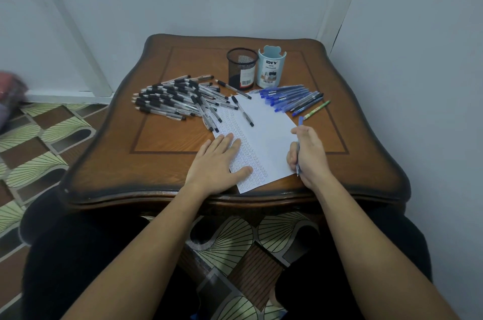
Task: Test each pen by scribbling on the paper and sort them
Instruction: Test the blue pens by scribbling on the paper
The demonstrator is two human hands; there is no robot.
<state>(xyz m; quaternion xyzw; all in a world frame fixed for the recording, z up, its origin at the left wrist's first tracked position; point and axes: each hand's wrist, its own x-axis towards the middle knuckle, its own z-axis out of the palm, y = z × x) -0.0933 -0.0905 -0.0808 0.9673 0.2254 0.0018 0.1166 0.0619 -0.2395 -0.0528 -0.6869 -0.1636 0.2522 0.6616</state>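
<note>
1. The left hand (pixel 218 163) lies flat with its fingers straight, pressing the near-left part of the paper (pixel 264 136). The right hand (pixel 309 155), well apart from it, grips a pen (pixel 297 168).
2. The pen's long axis runs near-to-far, tip toward the person, at the paper's near-right corner (whether it touches is unclear). Blank paper lies just to its left.
3. The paper's near corner is close to the counter (pixel 167 142) edge.
4. Farther off, black pens (pixel 172 100) pile on the left and blue pens (pixel 290 97) fan out on the right, nearer the right hand.
5. The mesh cup (pixel 242 68) and blue cup (pixel 271 66) stand behind them.
</note>
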